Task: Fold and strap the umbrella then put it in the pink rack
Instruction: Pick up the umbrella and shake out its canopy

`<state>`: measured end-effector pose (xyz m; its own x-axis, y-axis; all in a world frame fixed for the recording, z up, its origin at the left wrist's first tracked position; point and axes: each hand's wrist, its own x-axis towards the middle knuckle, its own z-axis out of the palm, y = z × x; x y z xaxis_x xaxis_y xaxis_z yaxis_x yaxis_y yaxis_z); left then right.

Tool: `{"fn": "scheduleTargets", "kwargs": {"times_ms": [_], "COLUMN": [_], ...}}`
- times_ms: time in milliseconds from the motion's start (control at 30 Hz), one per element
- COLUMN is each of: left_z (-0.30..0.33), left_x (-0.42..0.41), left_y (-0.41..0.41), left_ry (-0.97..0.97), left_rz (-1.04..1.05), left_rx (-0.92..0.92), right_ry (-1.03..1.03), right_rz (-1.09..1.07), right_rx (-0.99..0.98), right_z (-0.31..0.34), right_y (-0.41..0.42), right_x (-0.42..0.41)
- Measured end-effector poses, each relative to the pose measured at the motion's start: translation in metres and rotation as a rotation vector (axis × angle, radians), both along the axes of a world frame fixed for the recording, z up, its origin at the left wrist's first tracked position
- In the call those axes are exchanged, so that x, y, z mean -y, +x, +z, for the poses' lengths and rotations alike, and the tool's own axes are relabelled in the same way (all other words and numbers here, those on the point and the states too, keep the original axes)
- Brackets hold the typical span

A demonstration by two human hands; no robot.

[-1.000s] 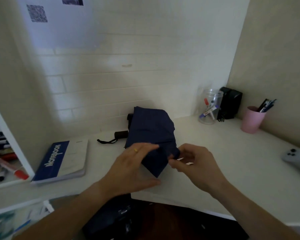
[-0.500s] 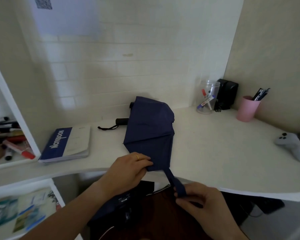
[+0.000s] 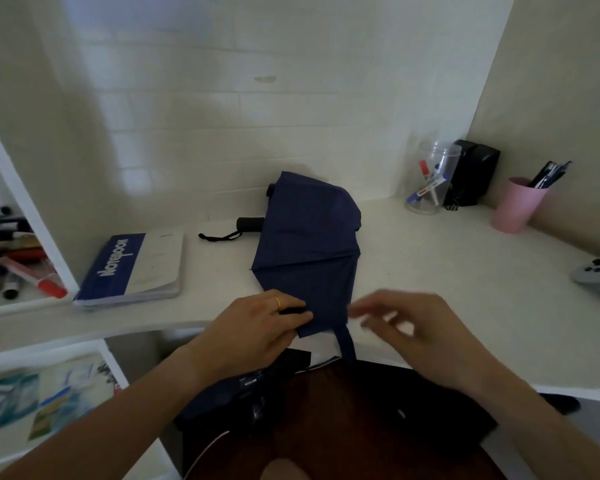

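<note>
White desk [image 3: 465, 289] spreads before you, with the navy folding umbrella [image 3: 309, 244] lying loosely collapsed at its centre, canopy unrolled and spread flat, its near end at the desk's front edge. Its black handle [image 3: 250, 224] pokes out on the left with a wrist loop trailing toward the wall. Left of the umbrella lies a blue-and-white notebook [image 3: 132, 268], closed, well apart from the fabric. Your left hand [image 3: 257, 327], a gold ring on one finger, grips the canopy's near left corner, fingers curled onto the cloth. Your right hand [image 3: 413, 327] is blurred just right of the fabric, fingers spread and loosely bent, holding nothing that can be made out. Between your hands the umbrella's strap [image 3: 347, 344] hangs free over the desk edge, not wrapped round the canopy. At the far right a pink cup [image 3: 515, 209] holding dark pens stands against the wall; no pink rack can otherwise be identified. Near it sit a clear plastic jar [image 3: 430, 181] of markers and a black box [image 3: 475, 174]. A grey game controller [image 3: 596, 275] rests at the right edge. Markers [image 3: 32, 278] lie on the white shelf at left.
</note>
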<state>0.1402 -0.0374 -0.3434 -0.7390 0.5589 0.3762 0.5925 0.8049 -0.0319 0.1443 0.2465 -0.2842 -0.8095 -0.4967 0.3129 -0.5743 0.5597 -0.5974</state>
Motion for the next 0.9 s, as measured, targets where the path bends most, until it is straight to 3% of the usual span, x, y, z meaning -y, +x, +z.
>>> {"fn": "scheduleTargets", "kwargs": {"times_ms": [67,200,267,333,500,733,900], "left_z": [0.004,0.02,0.02,0.013,-0.004,-0.007,-0.007], "left_x": [0.002,0.002,-0.004,-0.009,0.004,0.022,0.023], "left_y": [0.001,-0.004,-0.019,-0.036,-0.069,-0.073,-0.067], "left_ry": [0.003,0.153,0.272,0.221,-0.071,-0.118,-0.115], "left_rz": [-0.016,-0.008,0.042,0.137,0.249,0.169,0.162], "left_rx": [0.033,0.152,0.119,0.073,0.357,0.363,0.358], "right_ry": [0.062,0.478,0.571,0.601,0.628,0.672,0.596], "right_rz": [0.02,0.113,0.131,0.121,0.094,0.126,0.153], "right_rx": [-0.144,-0.049,-0.051,-0.066,-0.028,0.043,0.045], "right_z": [-0.002,-0.029,-0.041,-0.048,-0.038,-0.047,-0.042], "right_y": [-0.047,-0.097,-0.098,-0.096,-0.109,-0.119,-0.115], "right_x": [0.022,0.045,0.05,0.053,0.053,0.042,0.046]}}
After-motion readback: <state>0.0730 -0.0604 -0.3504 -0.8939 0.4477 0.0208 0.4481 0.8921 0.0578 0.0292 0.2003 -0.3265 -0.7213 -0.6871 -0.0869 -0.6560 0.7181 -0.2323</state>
